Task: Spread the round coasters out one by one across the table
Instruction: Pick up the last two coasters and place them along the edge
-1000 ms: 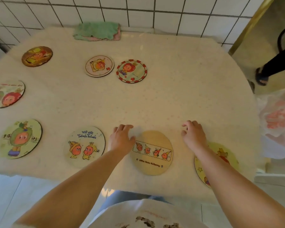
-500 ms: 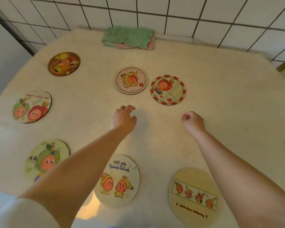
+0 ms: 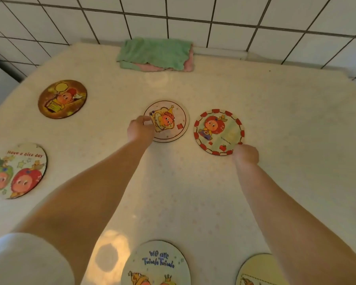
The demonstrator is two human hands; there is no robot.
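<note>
Several round cartoon coasters lie flat on the cream table (image 3: 195, 188). My left hand (image 3: 139, 131) has its fingers closed on the left edge of a white coaster with a yellow figure (image 3: 169, 120). My right hand (image 3: 246, 154) grips the near right edge of a red-bordered coaster (image 3: 218, 130) beside it. Both coasters look flat on the table. A brown coaster (image 3: 62, 98) and a "Have a nice day" coaster (image 3: 17, 170) lie at the left. A "We are Twinkle Twinkle" coaster (image 3: 155, 264) and a pale yellow coaster (image 3: 257, 270) sit at the near edge.
A folded green and pink cloth (image 3: 154, 54) lies at the back of the table against the white tiled wall (image 3: 193, 11). The table's right half holds nothing that I can see. My white sleeve (image 3: 25, 260) fills the lower left corner.
Both hands have reached forward from the near coasters to the two middle coasters and closed on their edges. My head has leaned forward, so the near coasters slid toward the bottom of the view.
</note>
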